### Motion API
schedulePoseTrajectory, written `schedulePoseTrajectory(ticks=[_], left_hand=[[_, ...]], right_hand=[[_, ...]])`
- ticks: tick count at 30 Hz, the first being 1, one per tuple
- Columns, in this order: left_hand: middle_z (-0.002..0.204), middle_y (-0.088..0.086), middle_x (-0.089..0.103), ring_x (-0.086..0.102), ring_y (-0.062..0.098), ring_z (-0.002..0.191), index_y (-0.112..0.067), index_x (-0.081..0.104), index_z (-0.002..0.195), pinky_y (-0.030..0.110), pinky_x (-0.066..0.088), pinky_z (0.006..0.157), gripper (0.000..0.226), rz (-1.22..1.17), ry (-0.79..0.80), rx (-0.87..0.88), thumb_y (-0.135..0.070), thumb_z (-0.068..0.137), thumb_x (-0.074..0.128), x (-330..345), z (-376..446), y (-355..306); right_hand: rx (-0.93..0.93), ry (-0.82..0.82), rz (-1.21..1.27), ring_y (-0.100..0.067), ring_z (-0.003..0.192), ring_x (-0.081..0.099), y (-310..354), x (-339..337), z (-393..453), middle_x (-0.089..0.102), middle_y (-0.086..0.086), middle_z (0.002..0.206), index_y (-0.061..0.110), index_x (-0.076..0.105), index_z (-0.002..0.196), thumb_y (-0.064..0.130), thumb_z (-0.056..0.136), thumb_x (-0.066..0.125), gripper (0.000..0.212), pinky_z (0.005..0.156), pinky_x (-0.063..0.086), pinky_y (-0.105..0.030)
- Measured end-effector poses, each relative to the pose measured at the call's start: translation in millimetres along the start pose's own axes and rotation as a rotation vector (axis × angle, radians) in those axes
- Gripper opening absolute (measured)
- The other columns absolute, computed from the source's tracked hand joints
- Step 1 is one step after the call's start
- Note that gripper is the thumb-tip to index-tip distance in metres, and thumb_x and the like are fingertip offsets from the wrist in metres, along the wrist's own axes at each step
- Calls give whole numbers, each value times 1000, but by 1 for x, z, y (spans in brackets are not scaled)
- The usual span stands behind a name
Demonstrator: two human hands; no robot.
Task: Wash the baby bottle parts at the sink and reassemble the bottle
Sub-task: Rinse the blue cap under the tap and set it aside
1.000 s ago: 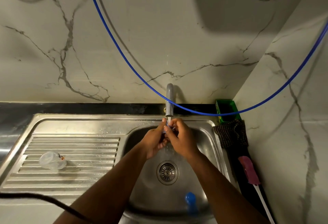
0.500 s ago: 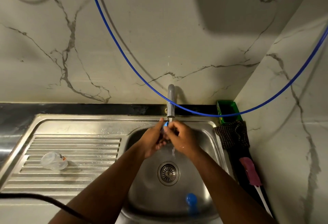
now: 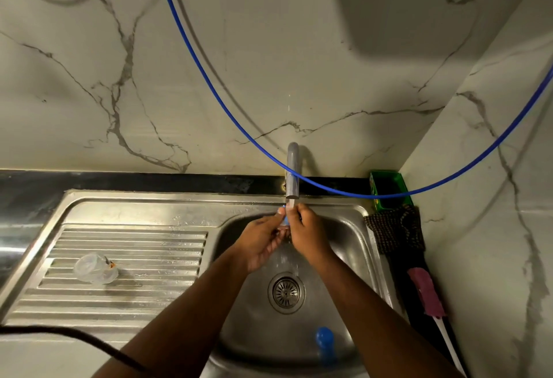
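Observation:
Under the grey tap [image 3: 292, 174], my left hand [image 3: 261, 243] and my right hand [image 3: 308, 232] meet over the steel sink basin [image 3: 344, 246]. Both pinch a small blue bottle part [image 3: 286, 219], mostly hidden between the fingers. Water runs from the spout over it and falls toward the drain [image 3: 286, 293]. A clear bottle piece [image 3: 95, 268] with an orange mark lies on its side on the ribbed drainboard [image 3: 125, 288]. Another blue part [image 3: 325, 343] sits at the near edge of the basin.
A blue hose [image 3: 227, 108] sags across the marble wall in front of the tap. A green container [image 3: 387, 189] and a dark checked cloth [image 3: 395, 231] sit right of the sink. A pink brush with a white handle [image 3: 426, 295] lies along the right wall. A black cable [image 3: 59, 331] crosses the near left.
Both hands stay under the tap and shift slightly around the small part; a bit of its blue now shows between the fingers. Water keeps running.

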State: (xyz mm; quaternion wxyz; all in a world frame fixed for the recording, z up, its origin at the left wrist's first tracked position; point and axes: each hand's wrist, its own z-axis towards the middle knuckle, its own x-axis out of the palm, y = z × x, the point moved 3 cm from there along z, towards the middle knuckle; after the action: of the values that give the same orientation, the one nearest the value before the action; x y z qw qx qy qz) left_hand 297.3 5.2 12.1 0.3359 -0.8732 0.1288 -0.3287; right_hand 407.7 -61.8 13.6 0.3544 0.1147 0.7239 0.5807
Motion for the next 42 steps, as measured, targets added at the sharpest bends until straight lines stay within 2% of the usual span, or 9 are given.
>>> schedulePoseTrajectory(ticks=[6, 12, 18, 22, 28, 33, 37, 40, 42], left_hand=[[79, 8, 68, 61, 10, 57, -7, 72, 104, 16, 48, 49, 49, 233, 36, -132, -53, 98, 55, -11, -6, -5], [93, 15, 71, 66, 15, 76, 2, 63, 125, 21, 59, 67, 47, 107, 86, -43, -37, 99, 59, 9, -8, -5], [89, 17, 70, 68, 17, 72, 3, 68, 116, 21, 60, 65, 40, 80, 161, -153, -33, 105, 52, 8, -12, -11], [93, 14, 73, 69, 17, 79, -2, 67, 119, 26, 59, 71, 48, 185, 58, -57, -45, 101, 56, 3, -14, 6], [97, 18, 72, 69, 18, 81, 1, 68, 113, 27, 60, 78, 35, 34, 62, 130, -22, 86, 72, -7, -14, 14], [102, 25, 72, 68, 33, 91, -4, 71, 110, 39, 60, 88, 18, 278, -90, 385, -14, 98, 64, -24, -12, 3], [105, 19, 74, 71, 29, 99, -4, 72, 112, 41, 58, 93, 20, 371, -23, 415, -15, 101, 59, -18, -18, 10], [105, 14, 75, 71, 31, 102, -8, 73, 113, 41, 59, 93, 20, 381, -28, 441, -16, 101, 59, -12, -22, 10], [104, 11, 76, 72, 29, 100, -10, 74, 112, 39, 59, 91, 20, 453, -23, 458, -18, 101, 59, -10, -21, 8]], right_hand=[[-325, 161, -160, -6, 88, 68, -1, -14, -9, 69, 10, 95, 24, 66, 100, 43, 97, 68, 19, 75, 58, -22], [-64, -39, -96, -12, 83, 71, 1, -9, 0, 70, 5, 87, 21, 66, 102, 47, 104, 52, 29, 70, 59, -29], [-158, -79, -30, -6, 76, 71, -3, -12, -3, 74, 6, 81, 16, 71, 91, 60, 93, 56, 46, 66, 59, -25], [-134, -137, -94, -11, 66, 68, 1, -16, 7, 67, 5, 69, 21, 66, 78, 41, 100, 63, 30, 59, 56, -30], [-28, -113, -387, -22, 79, 66, 6, -14, 24, 67, -4, 81, 15, 67, 88, 33, 105, 56, 27, 63, 41, -26], [-322, 63, -377, -13, 114, 68, 8, 10, -23, 69, -3, 131, 23, 49, 153, 48, 109, 38, 52, 90, 56, -23], [-208, -34, -329, -16, 114, 70, 1, 2, -30, 73, -6, 123, 21, 54, 147, 43, 109, 41, 46, 80, 48, -9], [-352, -38, -323, -9, 129, 57, 4, 2, -38, 60, 1, 143, 29, 41, 157, 49, 107, 40, 54, 101, 51, -23], [-178, -31, -183, -9, 115, 66, -2, -1, -35, 69, 2, 124, 25, 55, 146, 51, 106, 40, 49, 89, 56, -21]])
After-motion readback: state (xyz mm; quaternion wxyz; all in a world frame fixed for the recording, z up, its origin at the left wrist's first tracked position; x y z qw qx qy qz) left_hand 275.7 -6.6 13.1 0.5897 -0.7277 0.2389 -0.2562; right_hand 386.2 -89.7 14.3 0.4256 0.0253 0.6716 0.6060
